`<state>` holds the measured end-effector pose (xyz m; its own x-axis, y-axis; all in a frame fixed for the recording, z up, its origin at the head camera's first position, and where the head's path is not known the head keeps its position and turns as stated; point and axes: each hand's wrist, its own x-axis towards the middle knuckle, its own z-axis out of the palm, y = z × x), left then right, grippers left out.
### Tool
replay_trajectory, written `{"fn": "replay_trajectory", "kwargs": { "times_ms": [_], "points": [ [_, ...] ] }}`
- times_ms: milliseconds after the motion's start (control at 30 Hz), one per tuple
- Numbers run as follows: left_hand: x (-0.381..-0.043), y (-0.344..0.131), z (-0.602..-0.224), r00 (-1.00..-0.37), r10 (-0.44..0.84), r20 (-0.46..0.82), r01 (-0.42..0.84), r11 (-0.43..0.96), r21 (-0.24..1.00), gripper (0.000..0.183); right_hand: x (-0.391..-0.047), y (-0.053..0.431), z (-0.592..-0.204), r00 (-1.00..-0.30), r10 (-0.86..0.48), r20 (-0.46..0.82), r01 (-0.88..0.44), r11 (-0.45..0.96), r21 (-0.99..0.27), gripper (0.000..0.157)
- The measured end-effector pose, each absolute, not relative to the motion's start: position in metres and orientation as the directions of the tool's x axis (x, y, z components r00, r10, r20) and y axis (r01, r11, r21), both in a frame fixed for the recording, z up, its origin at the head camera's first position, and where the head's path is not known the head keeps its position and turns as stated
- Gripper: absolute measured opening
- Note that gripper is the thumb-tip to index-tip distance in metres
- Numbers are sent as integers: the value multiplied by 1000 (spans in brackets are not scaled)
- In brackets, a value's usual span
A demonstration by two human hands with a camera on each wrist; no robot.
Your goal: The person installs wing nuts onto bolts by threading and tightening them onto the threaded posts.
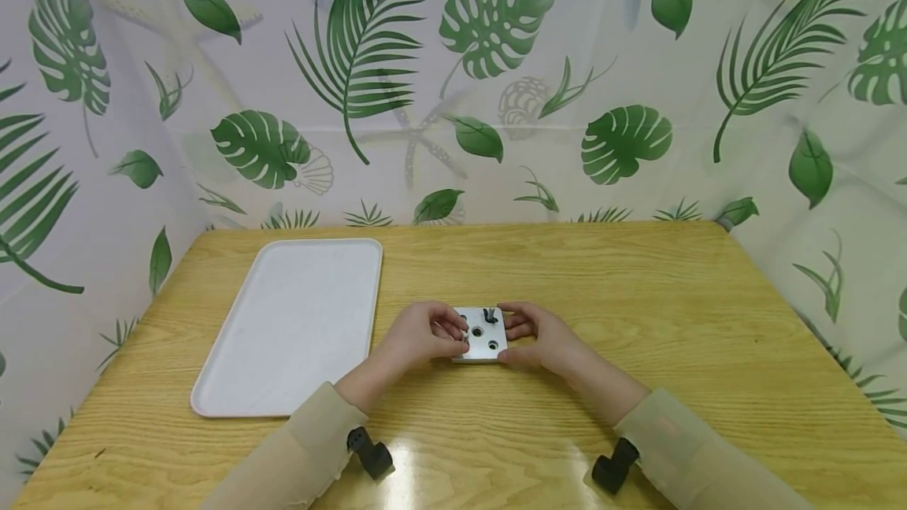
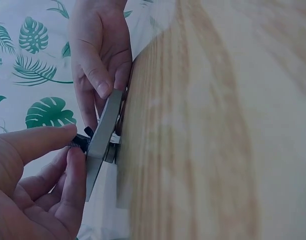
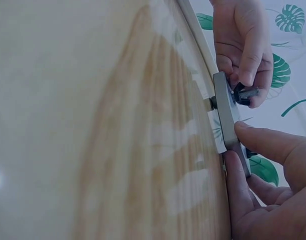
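A silver metal plate (image 1: pixel 477 350) with several holes is held between both hands, just above or on the wooden table. My left hand (image 1: pixel 425 330) pinches a black wing nut (image 3: pixel 239 95) on a threaded bolt (image 3: pixel 251 92) at the plate's left side. The bolt's head shows on the plate's underside in the left wrist view. My right hand (image 1: pixel 544 338) grips the plate's right edge between thumb and fingers. Near the far right corner, a second black wing nut (image 1: pixel 490 318) sits on a bolt standing up from the plate.
A white rectangular tray (image 1: pixel 305 313) lies on the table (image 1: pixel 602 282) to the left of the hands. Behind the table's far edge hangs a leaf-patterned cloth (image 1: pixel 418 77), which continues along both sides. A black camera is strapped at each wrist.
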<state>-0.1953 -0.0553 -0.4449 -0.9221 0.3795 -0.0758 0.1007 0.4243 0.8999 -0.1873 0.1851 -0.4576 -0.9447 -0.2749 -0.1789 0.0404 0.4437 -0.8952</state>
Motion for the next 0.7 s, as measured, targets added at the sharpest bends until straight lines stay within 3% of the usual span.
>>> {"fn": "replay_trajectory", "kwargs": {
  "times_ms": [700],
  "points": [
    [-194,-57,-447,-943,328,-58,108,465,879,6,-186,184,-457,-948,-259,-185,53,443,-895,82]
  ]
}}
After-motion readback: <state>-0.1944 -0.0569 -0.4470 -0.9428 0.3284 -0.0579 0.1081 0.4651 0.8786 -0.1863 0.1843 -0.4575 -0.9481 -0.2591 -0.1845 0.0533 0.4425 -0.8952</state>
